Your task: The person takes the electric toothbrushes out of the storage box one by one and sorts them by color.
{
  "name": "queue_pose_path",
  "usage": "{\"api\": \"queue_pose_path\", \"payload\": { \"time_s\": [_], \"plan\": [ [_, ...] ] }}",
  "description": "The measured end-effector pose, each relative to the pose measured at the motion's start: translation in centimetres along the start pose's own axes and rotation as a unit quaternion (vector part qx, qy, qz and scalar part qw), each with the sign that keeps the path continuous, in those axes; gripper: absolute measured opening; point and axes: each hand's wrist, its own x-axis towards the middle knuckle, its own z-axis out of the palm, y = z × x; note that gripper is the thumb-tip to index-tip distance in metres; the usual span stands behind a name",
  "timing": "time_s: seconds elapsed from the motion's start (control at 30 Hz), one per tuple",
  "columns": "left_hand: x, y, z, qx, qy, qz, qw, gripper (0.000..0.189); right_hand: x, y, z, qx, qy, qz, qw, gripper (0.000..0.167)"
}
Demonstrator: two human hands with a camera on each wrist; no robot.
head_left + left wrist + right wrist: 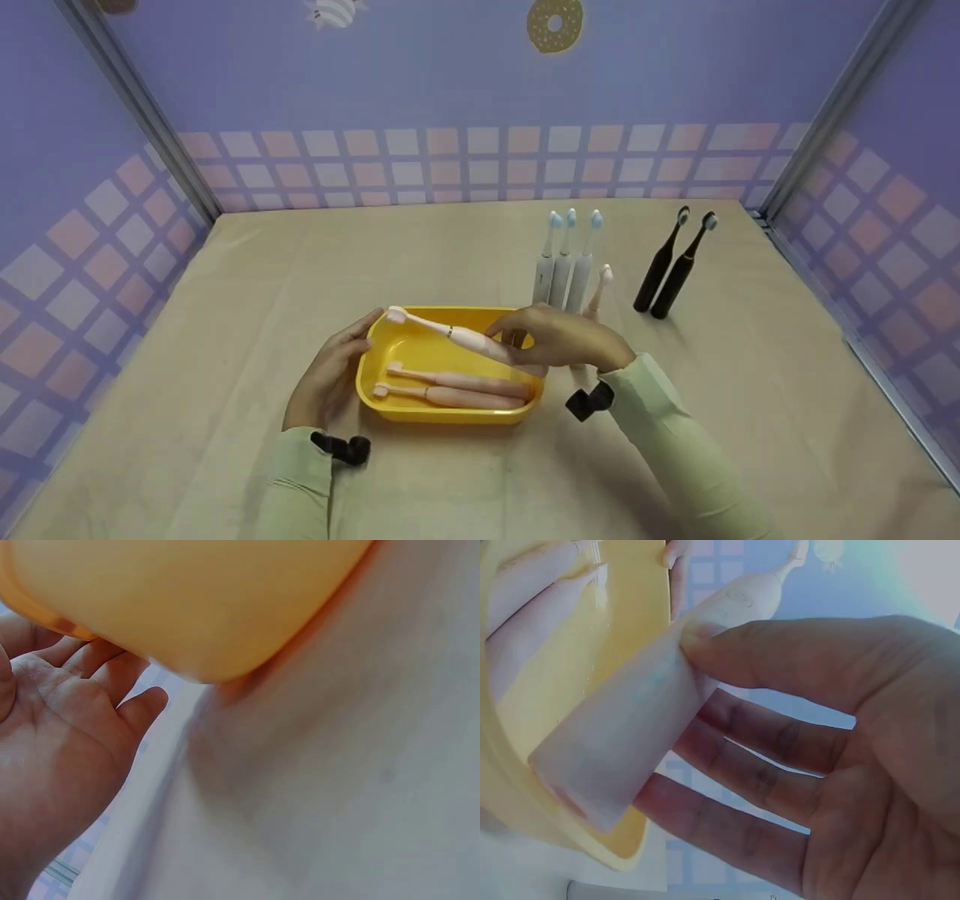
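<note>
My right hand [559, 337] pinches the handle of a pale pink electric toothbrush [480, 343] between thumb and fingers. The brush is tilted above the yellow bin [450, 417], its head [397, 315] pointing left over the bin's rim. Inside the bin lie two more pink toothbrushes [472, 398], side by side along the near wall. At the bin's left end, my left hand [330, 375] rests against the outside with relaxed fingers. The left wrist view shows its palm [67, 735] and the fingers partly hidden behind the bin.
Another pink toothbrush [600, 289] stands upright behind my right hand, partly covered. Three white toothbrushes [562, 270] with pale blue heads stand beyond it. Two black toothbrushes [671, 274] stand farther right. A patterned wall [480, 150] rises behind the table [337, 255].
</note>
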Motion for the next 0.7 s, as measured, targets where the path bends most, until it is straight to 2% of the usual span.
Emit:
{"api": "queue_pose_path", "payload": {
  "time_s": [0.47,0.6,0.7],
  "plan": [
    [0.1,0.0,0.1,0.016,0.023,-0.001,0.9996,0.056,-1.5,0.8,0.4,0.002,0.051,-0.035,0.9980,0.036],
    [0.1,0.0,0.1,0.015,0.013,0.006,0.9998,0.056,-2.0,1.1,0.6,-0.008,0.069,-0.032,0.9971,0.034],
    [0.1,0.0,0.0,0.009,0.008,0.009,0.9999,0.056,-2.4,1.4,0.7,0.012,0.076,-0.030,0.9966,0.034]
  ]
}}
